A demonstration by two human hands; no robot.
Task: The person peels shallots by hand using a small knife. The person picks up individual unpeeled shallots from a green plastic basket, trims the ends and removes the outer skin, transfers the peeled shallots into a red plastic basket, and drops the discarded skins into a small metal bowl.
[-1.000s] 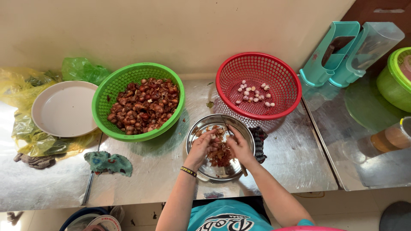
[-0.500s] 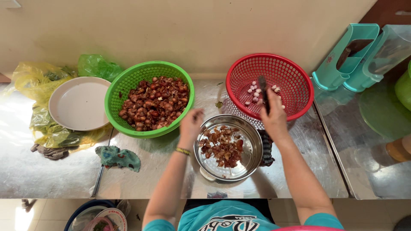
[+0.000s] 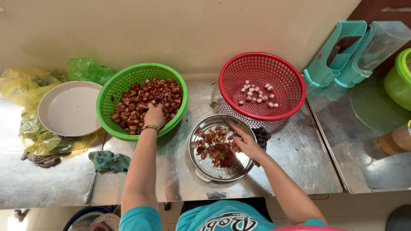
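A person works at a steel counter [image 3: 295, 158], the left hand [image 3: 155, 115] plunged into a green basket [image 3: 112, 92] heaped with unpeeled shallots [image 3: 137, 105]. The fingers curl down among the bulbs at the basket's near-right side; whether they have closed on one cannot be told. A beaded band circles that wrist.

The right hand [image 3: 245, 143] rests over the right rim of a round metal bowl [image 3: 205, 169], near the counter's front edge, fingers loosely spread above a pile of reddish-brown peelings [image 3: 216, 147]. It appears to hold nothing, though the palm is hidden.

To the far right of the bowl stands a red basket [image 3: 280, 79], touching the wall, with a small scatter of pale peeled shallots [image 3: 257, 95] on its floor. A dark object [image 3: 263, 136] lies just beside the bowl's right rim, between bowl and red basket.

Left of the green basket sits an empty pale plate [image 3: 68, 109] on crumpled yellow and green plastic bags [image 3: 25, 85]. A teal rag [image 3: 109, 161] and a grey rag [image 3: 43, 159] lie nearer the front edge, with a dark slim handle [image 3: 91, 188] beside the teal rag.

Open steel stretches to the right of the bowl up to a seam, beyond which stand teal plastic containers [image 3: 342, 55] and a green lidded tub [image 3: 400, 79].
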